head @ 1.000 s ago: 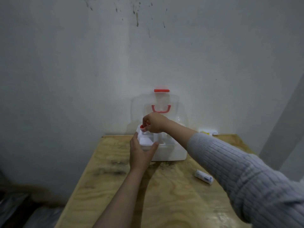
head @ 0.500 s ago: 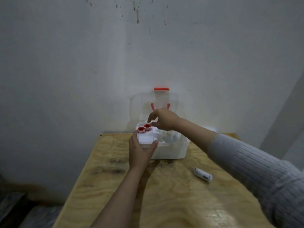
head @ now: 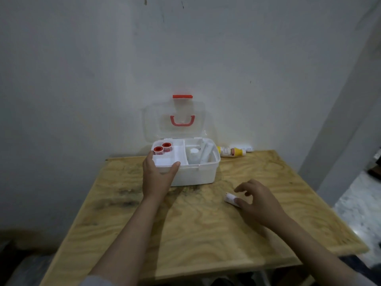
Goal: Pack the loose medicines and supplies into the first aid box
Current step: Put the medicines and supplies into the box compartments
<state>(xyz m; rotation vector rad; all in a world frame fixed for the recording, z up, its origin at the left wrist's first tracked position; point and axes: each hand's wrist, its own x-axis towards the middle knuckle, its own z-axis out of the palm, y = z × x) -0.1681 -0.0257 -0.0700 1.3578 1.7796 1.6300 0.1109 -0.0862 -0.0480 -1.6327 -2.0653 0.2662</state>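
A white first aid box [head: 195, 175] stands open at the back of the table, its clear lid [head: 175, 120] with a red handle leaning against the wall. Two red-capped tape rolls [head: 162, 148] sit in the left tray compartment; a white bottle [head: 193, 153] lies deeper on the right. My left hand [head: 157, 176] grips the box's front left corner. My right hand [head: 257, 200] is over a small white tube [head: 231, 198] on the table, thumb and fingers around it, not visibly closed.
A yellow bottle [head: 232, 151] lies on its side behind the box's right end, with a white packet [head: 244, 147] behind it. The wooden table [head: 185, 223] ends at the wall; its right edge borders a passage with pale floor [head: 358, 205].
My right hand left the tape rolls in the box's left compartment and came down and right to the white tube on the table. My left hand stayed on the box.
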